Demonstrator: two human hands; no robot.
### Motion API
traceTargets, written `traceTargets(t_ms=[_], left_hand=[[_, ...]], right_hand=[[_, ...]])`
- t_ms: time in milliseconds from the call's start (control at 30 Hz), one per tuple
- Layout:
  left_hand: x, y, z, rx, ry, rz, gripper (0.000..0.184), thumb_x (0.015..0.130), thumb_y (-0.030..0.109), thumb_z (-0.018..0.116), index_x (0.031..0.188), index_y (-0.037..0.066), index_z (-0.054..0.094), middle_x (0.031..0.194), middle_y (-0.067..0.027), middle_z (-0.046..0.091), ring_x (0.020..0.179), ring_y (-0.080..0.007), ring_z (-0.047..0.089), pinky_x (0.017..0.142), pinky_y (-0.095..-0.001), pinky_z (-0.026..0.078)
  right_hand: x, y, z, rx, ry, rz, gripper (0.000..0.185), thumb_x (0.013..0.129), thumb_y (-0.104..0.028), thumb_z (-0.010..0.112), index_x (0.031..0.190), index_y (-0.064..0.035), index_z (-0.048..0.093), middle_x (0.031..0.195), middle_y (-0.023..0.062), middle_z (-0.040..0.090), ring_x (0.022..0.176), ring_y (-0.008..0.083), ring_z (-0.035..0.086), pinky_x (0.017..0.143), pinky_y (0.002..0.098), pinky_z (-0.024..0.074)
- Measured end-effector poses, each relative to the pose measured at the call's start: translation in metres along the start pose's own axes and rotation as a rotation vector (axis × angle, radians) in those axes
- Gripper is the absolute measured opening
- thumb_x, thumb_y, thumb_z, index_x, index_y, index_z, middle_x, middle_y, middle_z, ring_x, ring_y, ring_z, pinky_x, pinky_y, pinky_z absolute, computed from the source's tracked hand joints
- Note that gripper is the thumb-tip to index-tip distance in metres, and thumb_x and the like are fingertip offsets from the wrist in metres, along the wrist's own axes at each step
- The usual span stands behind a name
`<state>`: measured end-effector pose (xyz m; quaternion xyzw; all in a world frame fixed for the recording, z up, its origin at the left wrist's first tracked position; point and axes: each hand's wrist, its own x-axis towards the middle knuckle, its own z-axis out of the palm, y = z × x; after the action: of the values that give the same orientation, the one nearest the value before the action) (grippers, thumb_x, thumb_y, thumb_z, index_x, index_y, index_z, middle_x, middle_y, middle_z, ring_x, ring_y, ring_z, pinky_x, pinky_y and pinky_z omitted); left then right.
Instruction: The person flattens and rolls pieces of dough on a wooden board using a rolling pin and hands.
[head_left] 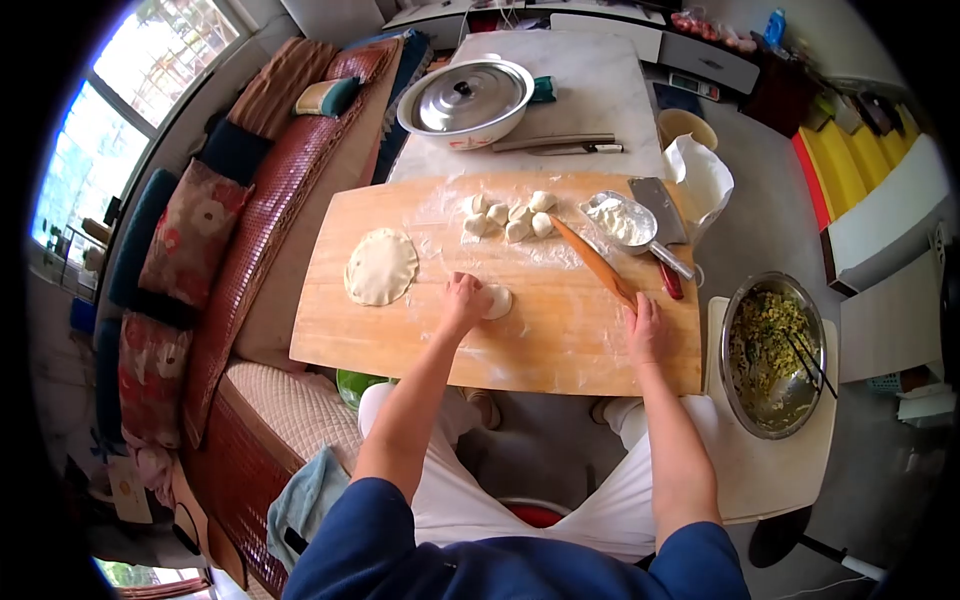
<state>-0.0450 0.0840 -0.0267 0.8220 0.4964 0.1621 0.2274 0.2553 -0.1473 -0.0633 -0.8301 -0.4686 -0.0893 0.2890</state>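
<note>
The left hand (pixel 466 301), fingers bent, touches a small dough round (pixel 497 302) at the frame's center. The right hand (pixel 645 328), right of center, grips the lower end of a rolling pin (pixel 597 266) slanting toward upper left. A scoop (pixel 625 221) holds flour, its handle pointing lower right; a steel bowl (pixel 772 355) at right holds chopped filling (pixel 768 326) and chopsticks (pixel 811 366).

Smooth wood board (pixel 330 320) — glossy metal lid (pixel 440 95), white cloth trousers (pixel 440 500).
</note>
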Motion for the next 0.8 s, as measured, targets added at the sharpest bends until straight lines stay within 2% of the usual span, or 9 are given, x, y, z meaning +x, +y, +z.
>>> traceTargets(t_ms=[67,167,267,400,533,567,667,700,800], left_hand=[[0.010,0.010,-0.004,-0.054,-0.154,-0.127,0.038,0.071,0.018,0.077,0.105,0.006,0.067,0.101,-0.0165,0.068,0.099,-0.0341,0.064,0.085,-0.0439,0.051],[0.015,0.043,-0.014,-0.057,-0.208,-0.013,0.034,0.072,0.015,0.074,0.104,0.006,0.066,0.085,-0.0141,0.068,0.086,-0.0341,0.068,0.076,-0.0418,0.053],[0.035,0.083,0.012,-0.268,0.008,0.217,0.033,0.073,0.012,0.075,0.104,0.007,0.066,0.090,-0.0125,0.069,0.089,-0.0336,0.068,0.079,-0.0428,0.053],[0.058,0.114,0.043,-0.275,0.066,0.631,0.036,0.077,0.009,0.076,0.111,0.008,0.065,0.117,-0.0138,0.064,0.109,-0.0378,0.061,0.090,-0.0438,0.052],[0.071,0.115,0.089,-0.337,0.046,0.491,0.040,0.079,0.012,0.077,0.116,0.005,0.064,0.127,-0.0142,0.059,0.119,-0.0378,0.055,0.097,-0.0424,0.049],[0.073,0.118,0.098,-0.241,0.011,0.470,0.046,0.087,0.024,0.071,0.128,0.007,0.059,0.139,-0.0128,0.054,0.130,-0.0361,0.049,0.106,-0.0443,0.044],[0.074,0.144,0.112,0.141,0.001,0.492,0.053,0.095,0.036,0.059,0.141,0.012,0.050,0.151,-0.0106,0.044,0.144,-0.0327,0.036,0.116,-0.0468,0.032],[0.074,0.149,0.112,0.173,-0.087,0.415,0.058,0.098,0.043,0.052,0.148,0.014,0.042,0.158,-0.0078,0.037,0.150,-0.0298,0.025,0.121,-0.0481,0.023],[0.055,0.147,0.106,0.169,-0.102,0.431,0.061,0.098,0.043,0.053,0.150,0.013,0.041,0.158,-0.0072,0.036,0.150,-0.0300,0.025,0.121,-0.0476,0.023]], right_hand=[[-0.001,0.003,0.004,0.026,0.027,-0.001,0.041,0.093,-0.030,0.064,0.128,-0.0111,0.056,0.119,0.0134,0.064,0.104,0.0346,0.063,0.081,0.0470,0.0528],[-0.003,0.006,0.012,0.060,0.041,0.015,0.040,0.094,-0.031,0.064,0.128,-0.0106,0.056,0.119,0.0136,0.064,0.103,0.0350,0.064,0.081,0.0471,0.0529],[-0.002,0.004,0.007,0.075,0.041,0.040,0.040,0.094,-0.031,0.064,0.127,-0.0093,0.056,0.119,0.0142,0.064,0.103,0.0358,0.063,0.080,0.0476,0.0527],[-0.001,-0.004,-0.004,0.150,0.068,0.081,0.040,0.095,-0.029,0.064,0.127,-0.0074,0.056,0.117,0.0155,0.064,0.101,0.0374,0.063,0.081,0.0483,0.0521],[0.000,-0.005,-0.006,0.231,0.080,0.097,0.039,0.096,-0.027,0.063,0.127,-0.0044,0.056,0.115,0.0180,0.063,0.101,0.0388,0.062,0.083,0.0473,0.0514],[0.000,-0.004,-0.007,0.232,0.068,0.103,0.040,0.096,-0.027,0.063,0.127,-0.0031,0.056,0.114,0.0189,0.063,0.101,0.0392,0.062,0.083,0.0470,0.0510],[0.001,-0.008,-0.012,0.243,0.034,0.139,0.040,0.096,-0.027,0.063,0.127,-0.0031,0.056,0.114,0.0191,0.063,0.101,0.0395,0.062,0.083,0.0469,0.0508],[0.002,-0.008,-0.012,0.243,0.042,0.124,0.040,0.096,-0.027,0.063,0.127,-0.0031,0.056,0.114,0.0193,0.064,0.101,0.0397,0.062,0.083,0.0469,0.0508],[0.000,-0.008,-0.011,0.250,0.047,0.100,0.040,0.096,-0.027,0.063,0.127,-0.0034,0.057,0.114,0.0195,0.064,0.101,0.0399,0.062,0.083,0.0469,0.0506]])
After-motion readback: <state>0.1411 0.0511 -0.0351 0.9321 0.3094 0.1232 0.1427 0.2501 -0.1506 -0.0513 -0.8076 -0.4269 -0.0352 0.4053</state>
